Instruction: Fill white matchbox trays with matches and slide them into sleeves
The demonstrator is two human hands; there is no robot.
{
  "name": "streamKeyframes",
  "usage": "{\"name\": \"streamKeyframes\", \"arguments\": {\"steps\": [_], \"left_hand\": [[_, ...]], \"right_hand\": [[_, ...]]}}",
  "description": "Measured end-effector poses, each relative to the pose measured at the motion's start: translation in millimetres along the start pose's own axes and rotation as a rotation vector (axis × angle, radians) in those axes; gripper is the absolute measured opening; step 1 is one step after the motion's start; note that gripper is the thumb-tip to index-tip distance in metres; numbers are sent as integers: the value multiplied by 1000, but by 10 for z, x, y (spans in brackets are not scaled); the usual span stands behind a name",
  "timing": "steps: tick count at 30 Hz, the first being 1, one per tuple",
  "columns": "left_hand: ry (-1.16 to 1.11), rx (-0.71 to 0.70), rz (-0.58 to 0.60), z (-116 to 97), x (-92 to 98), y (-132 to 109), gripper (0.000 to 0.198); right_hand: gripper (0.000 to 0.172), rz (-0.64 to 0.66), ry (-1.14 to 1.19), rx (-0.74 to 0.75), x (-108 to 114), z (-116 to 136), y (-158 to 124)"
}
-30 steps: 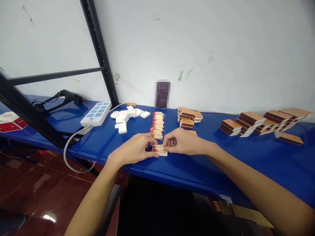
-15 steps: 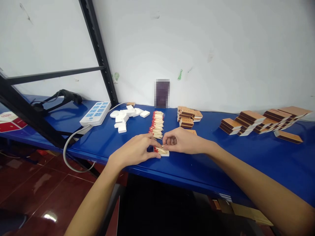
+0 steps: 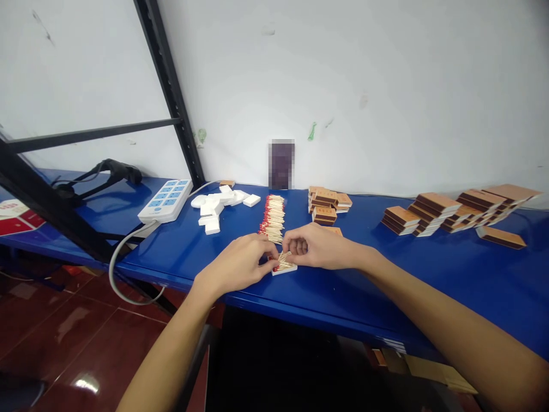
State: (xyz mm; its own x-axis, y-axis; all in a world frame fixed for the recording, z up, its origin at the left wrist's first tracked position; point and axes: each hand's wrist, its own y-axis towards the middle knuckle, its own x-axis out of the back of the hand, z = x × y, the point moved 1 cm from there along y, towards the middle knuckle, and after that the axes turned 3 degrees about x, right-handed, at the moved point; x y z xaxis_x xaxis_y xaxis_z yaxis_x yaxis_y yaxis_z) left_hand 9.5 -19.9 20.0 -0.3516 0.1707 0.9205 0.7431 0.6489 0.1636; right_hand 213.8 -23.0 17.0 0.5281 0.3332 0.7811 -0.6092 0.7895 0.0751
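A small white matchbox tray point(image 3: 285, 270) lies near the front edge of the blue table, with red-headed matches point(image 3: 284, 262) in it, some at a slant. My left hand point(image 3: 240, 258) is at the tray's left end, thumb and forefinger pinched on the match heads. From the right, my right hand point(image 3: 319, 246) pinches the plain ends of matches over the tray, its other fingers curled. Just beyond both hands lies a long row of loose matches point(image 3: 273, 217), heads to the left.
White empty trays point(image 3: 212, 207) are heaped at the back left, by a power strip point(image 3: 166, 201). Brown matchboxes point(image 3: 325, 207) are piled behind my right hand. More matchbox stacks point(image 3: 435, 206) stand far right. A black shelf post point(image 3: 171, 86) rises at left.
My left thumb has come off the tray's front side and moved up to the match heads beside the forefinger. More of the tray shows, slightly turned. My right hand has barely moved.
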Motion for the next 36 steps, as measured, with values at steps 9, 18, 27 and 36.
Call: {"name": "streamKeyframes", "arguments": {"steps": [9,18,27,36], "left_hand": [[11,17,-12,7,-23,13,17],[19,-2,3,5,-15,10,20],[54,10,-18,20,-41,9,23],[79,22,-31,23,-61,13,23]], "right_hand": [[15,-19,-30,53,-31,-33,13],[9,-3,-20,47,-24,-33,8],[22,18,14,-1,-46,-56,26],[21,15,87,-8,-5,-11,17]]}}
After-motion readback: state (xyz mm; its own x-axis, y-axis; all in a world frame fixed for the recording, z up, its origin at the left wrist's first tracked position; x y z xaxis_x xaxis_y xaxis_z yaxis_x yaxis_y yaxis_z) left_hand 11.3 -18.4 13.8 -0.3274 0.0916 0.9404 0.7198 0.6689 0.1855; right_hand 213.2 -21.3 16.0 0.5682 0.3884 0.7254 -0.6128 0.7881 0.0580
